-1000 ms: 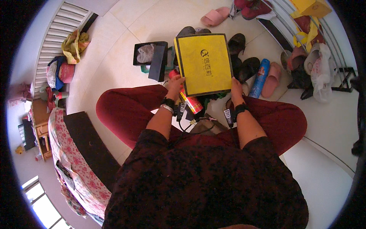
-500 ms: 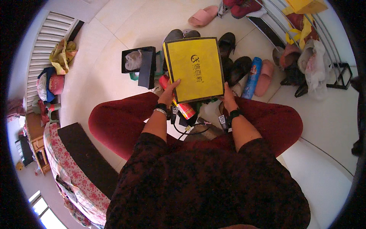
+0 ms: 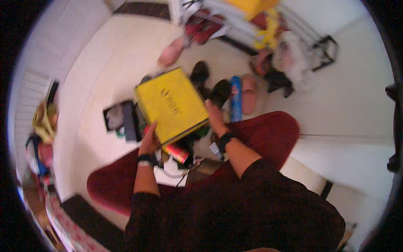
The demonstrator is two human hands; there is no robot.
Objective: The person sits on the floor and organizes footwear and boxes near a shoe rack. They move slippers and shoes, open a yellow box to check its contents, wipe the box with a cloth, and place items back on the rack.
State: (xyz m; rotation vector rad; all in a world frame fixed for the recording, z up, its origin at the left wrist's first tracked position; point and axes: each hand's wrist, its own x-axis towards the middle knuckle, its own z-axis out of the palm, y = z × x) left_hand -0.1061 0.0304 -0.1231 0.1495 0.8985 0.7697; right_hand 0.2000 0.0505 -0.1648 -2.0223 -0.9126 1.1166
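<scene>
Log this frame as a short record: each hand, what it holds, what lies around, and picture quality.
Left hand: grips the near left corner of a yellow box
Right hand: grips the same box at its right side
Near the left hand: red-and-yellow can, partly covered by the yellow box
Left of the yellow box: open black box with a pale bundle inside
Right of the yellow box: black shoe, blue can, pink slipper
Legs: folded, dark red trousers
Picture: blurred, fine detail unclear
</scene>
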